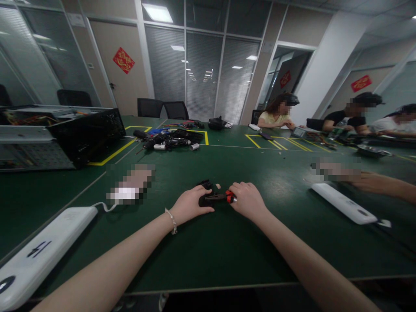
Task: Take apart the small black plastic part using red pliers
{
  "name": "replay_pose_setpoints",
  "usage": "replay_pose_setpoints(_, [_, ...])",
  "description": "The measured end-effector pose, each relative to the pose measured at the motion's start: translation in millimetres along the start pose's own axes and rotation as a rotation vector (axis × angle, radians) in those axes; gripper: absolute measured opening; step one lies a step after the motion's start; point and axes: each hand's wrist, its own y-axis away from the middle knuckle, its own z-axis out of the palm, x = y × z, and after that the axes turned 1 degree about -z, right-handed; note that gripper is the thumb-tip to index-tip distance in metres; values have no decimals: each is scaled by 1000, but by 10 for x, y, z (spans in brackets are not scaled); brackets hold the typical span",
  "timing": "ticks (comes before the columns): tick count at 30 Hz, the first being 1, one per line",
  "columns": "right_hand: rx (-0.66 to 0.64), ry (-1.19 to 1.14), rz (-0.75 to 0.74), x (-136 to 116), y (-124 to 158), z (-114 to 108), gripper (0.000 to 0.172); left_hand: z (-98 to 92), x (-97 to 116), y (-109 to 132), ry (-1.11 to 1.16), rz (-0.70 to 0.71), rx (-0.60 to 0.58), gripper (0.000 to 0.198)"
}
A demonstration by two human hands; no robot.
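Indoors, on a green table, left fingers pin a black part, right fingers grip a screwdriver.

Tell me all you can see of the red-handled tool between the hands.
The red-handled tool is small, with a dark metal-looking front part and a red grip. It lies nearly level over the green table, pointing left. The right hand holds its grip; its tip meets a small black part held in the left hand.

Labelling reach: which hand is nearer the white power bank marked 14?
Left. The left hand lies right of the power bank; the right hand is farther right, beyond it.
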Motion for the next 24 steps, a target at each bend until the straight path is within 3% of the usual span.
replay_pose_setpoints(24, [2, -10, 1, 9, 8, 24, 18, 9, -6, 6, 4, -5, 12, 60])
